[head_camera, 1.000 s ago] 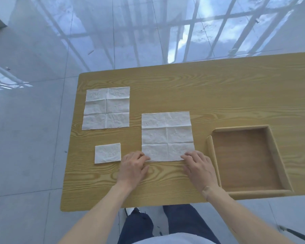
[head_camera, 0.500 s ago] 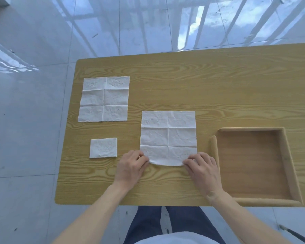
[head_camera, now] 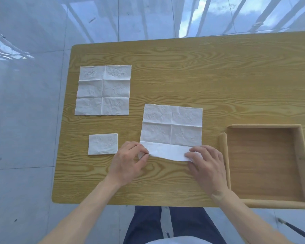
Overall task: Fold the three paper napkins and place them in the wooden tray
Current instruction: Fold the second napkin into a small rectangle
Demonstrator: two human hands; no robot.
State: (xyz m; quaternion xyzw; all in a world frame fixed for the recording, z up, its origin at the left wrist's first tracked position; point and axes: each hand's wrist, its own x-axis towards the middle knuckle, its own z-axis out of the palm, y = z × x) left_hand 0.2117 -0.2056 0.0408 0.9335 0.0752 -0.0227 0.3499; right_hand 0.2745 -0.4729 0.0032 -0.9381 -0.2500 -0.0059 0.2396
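Three white paper napkins lie on the wooden table (head_camera: 218, 71). An unfolded napkin (head_camera: 103, 90) lies flat at the far left. A small folded napkin (head_camera: 103, 143) sits nearer, left of my hands. The middle napkin (head_camera: 172, 128) lies in front of me with its near strip lifted and curling. My left hand (head_camera: 126, 160) pinches its near left corner. My right hand (head_camera: 207, 163) pinches its near right corner. The wooden tray (head_camera: 297, 155) stands at the right with nothing in it, just beside my right hand.
The table's near edge (head_camera: 130, 202) runs just in front of my legs, and its left edge is close to the napkins. A glossy tiled floor surrounds the table. A thin dark stick (head_camera: 296, 231) lies on the floor at the bottom right.
Both hands have taken hold of the middle napkin's near corners and lifted its near strip off the table. The view has tilted further down over the table.
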